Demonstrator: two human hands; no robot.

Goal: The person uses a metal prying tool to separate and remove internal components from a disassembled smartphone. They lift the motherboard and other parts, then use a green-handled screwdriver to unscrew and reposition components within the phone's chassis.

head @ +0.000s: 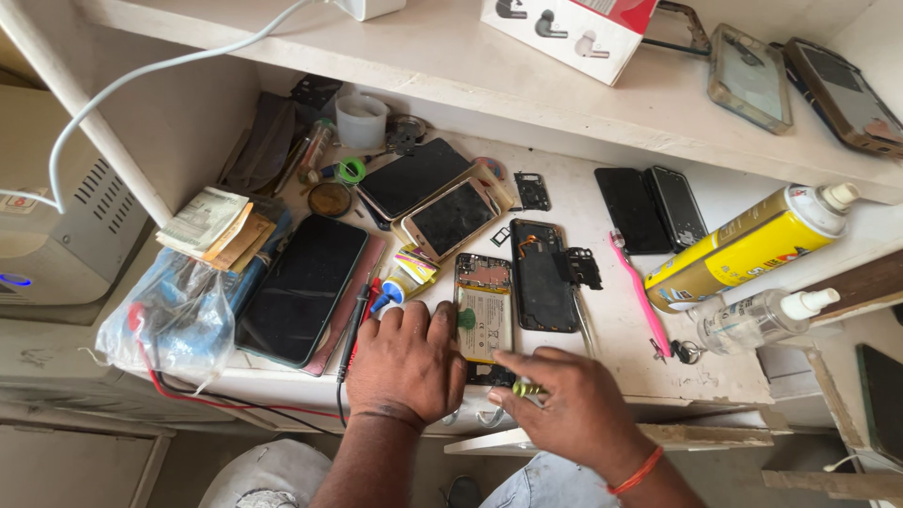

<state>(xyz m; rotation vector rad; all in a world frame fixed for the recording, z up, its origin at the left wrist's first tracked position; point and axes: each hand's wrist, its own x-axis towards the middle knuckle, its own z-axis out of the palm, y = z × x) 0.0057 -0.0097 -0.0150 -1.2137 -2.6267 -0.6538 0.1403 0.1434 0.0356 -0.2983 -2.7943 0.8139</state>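
An opened phone [485, 310] with its battery showing lies face down on the white worktop [621, 329]. My left hand [406, 359] rests flat beside it, and its fingers press the phone's left edge, where a green plastic pick [467, 318] sits. My right hand [570, 409] hovers at the phone's lower right corner, pinching a small yellow-green handled tool [527, 388]. A black phone back cover [544, 275] lies just right of the opened phone.
Several phones lie about: a large dark one [303, 287] at left, two [431, 196] at the back. A pink toothbrush [640, 293], a yellow spray can [752, 246], a clear bottle [752, 320], a plastic bag [174, 320] and red and black probe leads [353, 325] crowd the worktop. A shelf [527, 85] overhangs.
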